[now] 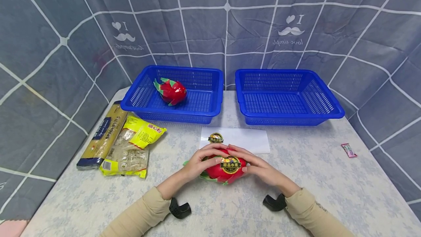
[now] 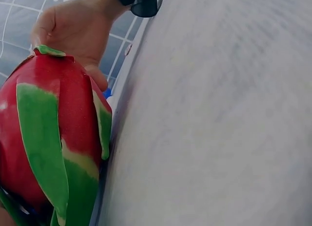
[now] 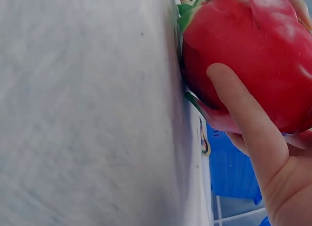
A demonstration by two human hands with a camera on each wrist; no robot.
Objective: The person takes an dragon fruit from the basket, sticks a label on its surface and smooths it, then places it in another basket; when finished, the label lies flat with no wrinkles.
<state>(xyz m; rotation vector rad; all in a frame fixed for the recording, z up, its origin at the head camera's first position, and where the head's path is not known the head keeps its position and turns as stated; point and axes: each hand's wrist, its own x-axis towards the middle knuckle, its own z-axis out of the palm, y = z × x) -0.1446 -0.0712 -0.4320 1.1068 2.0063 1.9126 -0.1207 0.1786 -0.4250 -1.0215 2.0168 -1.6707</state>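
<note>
A red dragon fruit [image 1: 215,174] with green-tipped scales lies on its side between both hands at the table's near middle. My left hand [image 1: 200,162] grips its left end and top, with the thumb beside a black and gold round label [image 1: 230,165] on the fruit. From the other side, my right hand [image 1: 263,169] holds the right end, its thumb tip at the label's edge. In the right wrist view, the right thumb [image 3: 253,128] presses along the red skin. Just behind the fruit lies a white sheet [image 1: 248,140] bearing another such label [image 1: 215,138].
Two blue baskets stand at the back; the left basket [image 1: 210,112] contains another dragon fruit [image 1: 172,92], beside the right basket [image 1: 279,114]. At left lie a spaghetti pack [image 1: 105,134] and a yellow, clear pasta bag [image 1: 129,153]. A small pink packet [image 1: 349,150] lies right.
</note>
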